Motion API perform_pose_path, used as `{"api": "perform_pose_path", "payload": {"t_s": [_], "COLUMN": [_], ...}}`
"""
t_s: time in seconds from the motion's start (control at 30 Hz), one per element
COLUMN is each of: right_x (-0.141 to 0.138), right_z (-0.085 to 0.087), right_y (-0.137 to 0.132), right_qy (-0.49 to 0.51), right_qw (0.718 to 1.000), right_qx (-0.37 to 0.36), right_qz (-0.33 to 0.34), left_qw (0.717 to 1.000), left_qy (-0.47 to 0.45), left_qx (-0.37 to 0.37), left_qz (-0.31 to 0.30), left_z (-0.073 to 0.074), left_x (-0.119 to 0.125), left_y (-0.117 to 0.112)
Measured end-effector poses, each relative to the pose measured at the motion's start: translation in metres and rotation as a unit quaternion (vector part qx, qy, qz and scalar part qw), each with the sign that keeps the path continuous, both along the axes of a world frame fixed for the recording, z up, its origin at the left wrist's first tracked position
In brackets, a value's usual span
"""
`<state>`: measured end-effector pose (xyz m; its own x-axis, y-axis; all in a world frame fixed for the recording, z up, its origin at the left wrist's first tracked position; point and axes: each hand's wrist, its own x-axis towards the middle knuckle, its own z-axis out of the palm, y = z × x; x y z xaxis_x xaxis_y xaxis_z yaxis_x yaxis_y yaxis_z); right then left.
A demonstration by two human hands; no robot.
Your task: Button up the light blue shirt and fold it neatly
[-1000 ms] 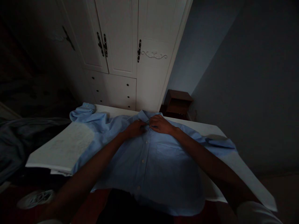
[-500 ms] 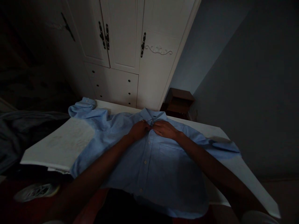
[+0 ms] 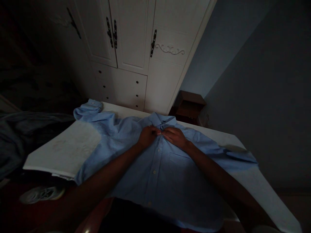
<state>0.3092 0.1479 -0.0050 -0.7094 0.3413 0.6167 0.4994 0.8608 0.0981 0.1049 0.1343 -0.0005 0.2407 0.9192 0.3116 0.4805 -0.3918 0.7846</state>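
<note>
A light blue button-up shirt [image 3: 160, 174] lies front up on a white table [image 3: 65, 150], collar away from me and sleeves spread to both sides. My left hand [image 3: 147, 136] and my right hand [image 3: 175, 136] meet on the placket just below the collar. Both have their fingers pinched on the shirt front at an upper button. A chest pocket sits just below my right wrist.
A white wardrobe [image 3: 136, 55] with dark handles and small drawers stands behind the table. A brown wooden nightstand [image 3: 188, 105] is at its right, by the blue-grey wall. Dark bedding [image 3: 21, 136] lies at the left, and a shoe [image 3: 40, 194] rests on the floor.
My hands have stayed pinched together on the placket and have slid slightly toward me, from the collar to just below it. The camera has shifted a little.
</note>
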Motion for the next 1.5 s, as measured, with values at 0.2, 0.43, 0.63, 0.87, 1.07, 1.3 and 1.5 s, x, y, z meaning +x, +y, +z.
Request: {"api": "perform_pose_path", "payload": {"t_s": [0.2, 0.43, 0.63, 0.87, 1.07, 1.3, 1.5], "right_x": [-0.001, 0.001, 0.0, -0.005, -0.005, -0.006, -0.008], "right_z": [-0.001, -0.005, -0.006, -0.001, -0.004, -0.005, -0.001], "right_y": [-0.001, -0.001, 0.002, -0.001, 0.002, 0.005, 0.0], "right_qy": [0.022, 0.022, 0.007, 0.017, 0.075, 0.114, 0.07], "right_qw": [1.0, 0.999, 0.999, 0.995, 0.98, 0.962, 0.975], "right_qx": [0.01, -0.026, -0.047, -0.101, -0.184, -0.242, -0.209], "right_qz": [0.004, -0.018, -0.019, 0.002, 0.028, 0.06, 0.021], "left_qw": [1.0, 0.998, 0.986, 0.98, 0.99, 0.997, 0.998], "left_qy": [0.004, 0.052, 0.158, 0.192, 0.132, 0.072, 0.061], "left_qx": [0.005, 0.018, 0.05, 0.041, 0.023, -0.006, 0.011], "left_qz": [-0.004, -0.033, -0.015, 0.02, 0.037, 0.026, 0.014], "left_z": [-0.001, 0.012, 0.019, 0.006, 0.006, 0.008, 0.007], "left_x": [0.001, 0.001, 0.002, 0.008, 0.011, 0.01, 0.011], "left_y": [-0.003, -0.014, -0.025, -0.023, -0.026, -0.026, -0.026]}}
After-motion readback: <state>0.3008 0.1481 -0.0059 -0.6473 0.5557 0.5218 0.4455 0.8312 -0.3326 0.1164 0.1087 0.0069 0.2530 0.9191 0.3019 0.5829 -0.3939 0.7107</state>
